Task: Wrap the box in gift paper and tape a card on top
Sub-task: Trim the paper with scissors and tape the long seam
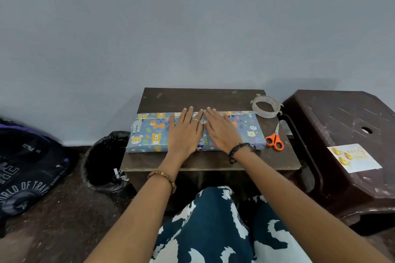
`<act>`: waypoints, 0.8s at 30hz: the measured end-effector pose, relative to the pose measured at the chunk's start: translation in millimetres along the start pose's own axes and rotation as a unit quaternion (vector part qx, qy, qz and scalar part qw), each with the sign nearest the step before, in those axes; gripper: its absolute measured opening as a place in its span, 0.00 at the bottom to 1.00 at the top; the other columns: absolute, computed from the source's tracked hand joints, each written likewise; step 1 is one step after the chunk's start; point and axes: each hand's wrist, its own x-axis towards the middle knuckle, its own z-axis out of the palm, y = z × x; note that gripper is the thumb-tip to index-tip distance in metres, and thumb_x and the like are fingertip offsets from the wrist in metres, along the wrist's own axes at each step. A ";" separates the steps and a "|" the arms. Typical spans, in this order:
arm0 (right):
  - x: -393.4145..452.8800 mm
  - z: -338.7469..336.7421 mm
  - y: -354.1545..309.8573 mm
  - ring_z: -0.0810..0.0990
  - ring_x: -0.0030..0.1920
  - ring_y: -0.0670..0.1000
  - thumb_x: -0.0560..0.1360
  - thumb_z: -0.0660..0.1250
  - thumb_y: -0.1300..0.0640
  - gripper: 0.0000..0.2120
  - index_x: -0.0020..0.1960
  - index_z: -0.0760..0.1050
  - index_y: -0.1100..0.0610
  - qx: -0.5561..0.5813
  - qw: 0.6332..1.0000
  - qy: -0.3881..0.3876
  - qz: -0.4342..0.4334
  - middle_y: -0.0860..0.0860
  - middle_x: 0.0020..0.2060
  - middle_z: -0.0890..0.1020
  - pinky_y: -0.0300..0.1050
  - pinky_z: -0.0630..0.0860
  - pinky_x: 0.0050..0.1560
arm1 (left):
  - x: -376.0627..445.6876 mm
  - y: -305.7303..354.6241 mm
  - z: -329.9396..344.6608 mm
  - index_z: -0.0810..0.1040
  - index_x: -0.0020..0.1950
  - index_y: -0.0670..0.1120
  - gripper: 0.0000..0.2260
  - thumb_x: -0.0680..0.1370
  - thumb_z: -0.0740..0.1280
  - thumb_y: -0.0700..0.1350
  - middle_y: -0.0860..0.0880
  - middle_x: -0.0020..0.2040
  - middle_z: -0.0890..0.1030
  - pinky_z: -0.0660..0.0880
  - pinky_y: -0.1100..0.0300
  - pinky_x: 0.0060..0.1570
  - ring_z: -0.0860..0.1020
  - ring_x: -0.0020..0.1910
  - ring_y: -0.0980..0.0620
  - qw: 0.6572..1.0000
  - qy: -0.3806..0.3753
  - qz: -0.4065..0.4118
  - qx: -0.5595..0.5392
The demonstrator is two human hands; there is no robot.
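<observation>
A flat box wrapped in blue animal-print gift paper [147,132] lies across the small dark wooden table [203,97]. My left hand [185,132] and my right hand [221,131] lie flat side by side on the middle of its top, fingers straight and pointing away from me. A roll of clear tape [266,106] sits at the table's far right corner. Orange-handled scissors [275,139] lie to the right of the box. A white card with golden shapes [354,157] rests on the brown plastic stool [342,117] to the right.
A bin lined with a black bag [104,162] stands on the floor left of the table. A dark backpack [27,166] lies further left. A plain grey wall rises right behind the table. My lap in patterned cloth [209,226] is below.
</observation>
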 end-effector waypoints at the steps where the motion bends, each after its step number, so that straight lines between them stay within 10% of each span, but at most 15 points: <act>1: -0.6 3.2 -2.4 0.50 0.76 0.50 0.83 0.45 0.53 0.23 0.76 0.50 0.58 -0.010 1.000 0.013 0.015 0.52 0.76 0.53 0.49 0.45 0.74 | 0.1 -0.2 -0.4 0.48 0.77 0.53 0.22 0.83 0.43 0.53 0.49 0.78 0.51 0.46 0.45 0.73 0.47 0.76 0.51 1.000 -0.001 -0.002 0.002; 14: -11.7 11.9 5.2 0.48 0.76 0.50 0.79 0.48 0.37 0.34 0.76 0.50 0.58 0.021 0.986 0.058 0.157 0.52 0.76 0.52 0.55 0.42 0.74 | -8.6 -40.2 -11.2 0.53 0.77 0.47 0.29 0.80 0.51 0.60 0.43 0.77 0.49 0.44 0.51 0.73 0.47 0.76 0.47 0.977 0.011 -0.194 -0.087; 20: -11.3 11.7 3.0 0.48 0.76 0.50 0.78 0.47 0.37 0.35 0.76 0.50 0.58 0.013 0.986 0.059 0.154 0.52 0.76 0.52 0.56 0.42 0.74 | -11.6 -56.4 -20.8 0.49 0.77 0.42 0.36 0.78 0.51 0.65 0.34 0.75 0.45 0.46 0.33 0.68 0.48 0.74 0.36 0.933 -0.005 -0.352 -0.077; 24: -11.4 11.2 3.4 0.47 0.76 0.51 0.79 0.46 0.37 0.34 0.76 0.49 0.58 0.014 0.986 0.060 0.152 0.52 0.76 0.51 0.56 0.42 0.74 | -7.4 -44.4 -23.3 0.50 0.76 0.42 0.29 0.81 0.52 0.55 0.37 0.76 0.48 0.46 0.39 0.70 0.47 0.75 0.40 0.987 0.042 -0.145 0.057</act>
